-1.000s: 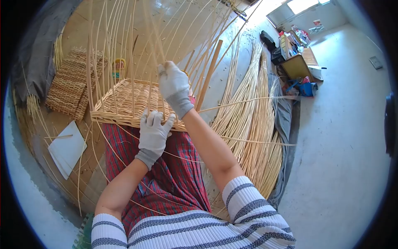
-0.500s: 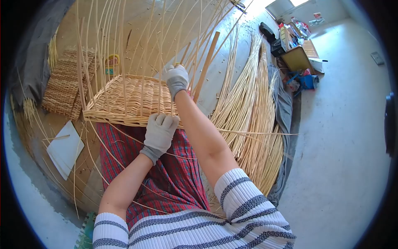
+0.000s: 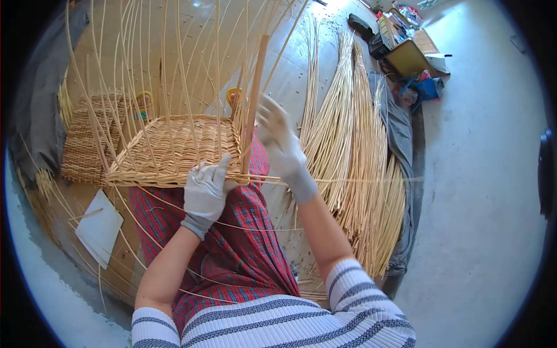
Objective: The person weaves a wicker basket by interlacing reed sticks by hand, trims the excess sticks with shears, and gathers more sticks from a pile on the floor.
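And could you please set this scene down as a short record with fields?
Basket: woven base, upright stakes, above red cloth
Left hand: gloved, at the basket's near edge
Right hand: gloved, blurred, right of the stakes; grip unclear
On right: long stalk bundles
On left: woven panels, white sheet

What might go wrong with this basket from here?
Only the left hand is on the basket, at its near edge, so it might tip or slide. The right hand is near the thick upright stick and might knock it. The loose strand across the checked cloth might snag.
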`<state>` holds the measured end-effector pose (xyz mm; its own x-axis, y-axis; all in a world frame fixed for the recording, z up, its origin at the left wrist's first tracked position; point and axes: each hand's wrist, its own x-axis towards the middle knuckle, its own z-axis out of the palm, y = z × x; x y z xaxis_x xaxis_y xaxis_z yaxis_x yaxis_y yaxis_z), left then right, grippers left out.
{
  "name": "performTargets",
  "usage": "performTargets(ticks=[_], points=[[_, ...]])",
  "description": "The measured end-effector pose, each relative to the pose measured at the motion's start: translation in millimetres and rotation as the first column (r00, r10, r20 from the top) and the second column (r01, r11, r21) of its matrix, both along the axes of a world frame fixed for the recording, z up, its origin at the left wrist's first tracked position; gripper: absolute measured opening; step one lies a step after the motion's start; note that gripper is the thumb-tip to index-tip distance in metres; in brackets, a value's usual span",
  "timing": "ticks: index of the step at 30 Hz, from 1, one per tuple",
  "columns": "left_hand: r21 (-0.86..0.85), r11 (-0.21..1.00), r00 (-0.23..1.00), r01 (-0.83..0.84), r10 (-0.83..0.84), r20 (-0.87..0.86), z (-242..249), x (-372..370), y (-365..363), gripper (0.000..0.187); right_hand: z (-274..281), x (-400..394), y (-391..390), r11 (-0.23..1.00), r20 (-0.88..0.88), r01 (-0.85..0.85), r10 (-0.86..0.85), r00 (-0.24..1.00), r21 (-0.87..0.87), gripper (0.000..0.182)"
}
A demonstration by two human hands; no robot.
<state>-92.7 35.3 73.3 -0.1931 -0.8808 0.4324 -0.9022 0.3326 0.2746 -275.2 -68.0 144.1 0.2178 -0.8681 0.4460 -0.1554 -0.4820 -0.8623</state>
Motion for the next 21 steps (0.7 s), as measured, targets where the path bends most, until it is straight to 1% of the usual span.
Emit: performTargets(ticks=[1,2,3,4,5,6,7,8,9,10,11,12,13,14,15,17,18,19,20,21], points=[[-0.014,0.999,0.998,0.039,-0.040,-0.044,-2,-3,2,0.077,2,9,-19,1.000,0.020,0.010,-0.010,1.000,-0.003,0.058],[-0.025,0.999,0.999,0.045,-0.045,-0.024,-3,-4,1,0.077,9,19,-40,0.998,-0.286,-0.033,0.019,0.958,-0.046,0.067],[0.020,1.000,1.000,0.010,-0.010,0.011,-4,-4,0,0.078,18,29,-51,0.994,-0.564,-0.083,0.026,0.825,-0.076,0.076],[0.064,0.997,0.999,-0.032,0.029,0.046,-6,-4,-1,0.078,25,38,-52,0.993,-0.547,-0.081,0.018,0.837,-0.091,0.076],[0.086,0.995,0.998,-0.051,0.047,0.050,-6,-6,-3,0.069,33,48,-48,0.998,-0.604,0.056,-0.047,0.795,-0.004,0.081],[0.096,0.994,0.997,-0.056,0.050,0.059,-7,-6,-1,0.069,34,53,-41,0.975,-0.668,0.203,-0.092,0.739,0.090,0.086],[0.038,0.999,0.993,-0.033,0.029,0.113,-10,-7,1,0.060,25,50,-35,0.971,-0.663,0.212,-0.087,0.743,0.111,0.086],[-0.019,1.000,0.986,-0.003,0.006,0.169,-8,-8,1,0.053,16,47,-30,0.978,-0.498,0.203,-0.151,0.854,0.051,0.091],[0.002,1.000,0.983,0.012,-0.012,0.182,-6,-9,1,0.053,6,44,-23,0.978,-0.308,0.210,-0.202,0.930,-0.009,0.096],[0.029,0.999,0.980,-0.031,0.025,0.200,-4,-11,0,0.043,-1,33,-7,0.974,-0.297,0.225,-0.211,0.931,0.012,0.096],[0.049,0.996,0.973,-0.074,0.061,0.222,-1,-12,1,0.035,-3,13,16,0.981,-0.527,0.175,-0.105,0.843,0.084,0.096],[0.049,0.997,0.970,-0.062,0.048,0.238,2,-11,0,0.035,-5,-3,37,0.978,-0.714,0.135,0.018,0.700,0.157,0.097],[0.102,0.993,0.970,-0.058,0.032,0.240,3,-12,-1,0.034,-24,-16,55,0.999,-0.761,0.053,-0.039,0.647,-0.006,0.086],[0.162,0.985,0.972,-0.057,0.018,0.235,6,-15,0,0.035,-29,-23,68,0.987,-0.800,-0.044,-0.100,0.592,-0.157,0.075],[0.169,0.984,0.969,-0.049,0.006,0.246,10,-17,4,0.035,-35,-29,71,0.988,-0.794,-0.032,-0.100,0.599,-0.149,0.075],[0.065,0.994,0.951,-0.090,0.067,0.303,23,-17,6,0.038,-42,-36,65,0.990,-0.802,-0.123,0.129,0.583,0.070,0.048],[0.007,0.994,0.940,-0.108,0.099,0.327,30,-18,4,0.040,-45,-40,61,0.992,-0.792,-0.109,0.120,0.598,0.067,0.048],[-0.028,0.993,0.959,-0.117,0.120,0.258,34,-18,10,0.054,-50,-44,60,0.985,-0.786,-0.173,0.109,0.609,0.002,0.040],[-0.026,0.995,0.957,-0.101,0.105,0.271,44,-21,9,0.054,-53,-46,59,0.970,-0.781,-0.236,0.101,0.617,-0.061,0.033],[0.169,0.979,0.993,-0.115,0.116,0.003,57,-28,4,0.054,-49,-45,55,0.974,-0.811,-0.223,0.167,0.561,0.046,0.038]])
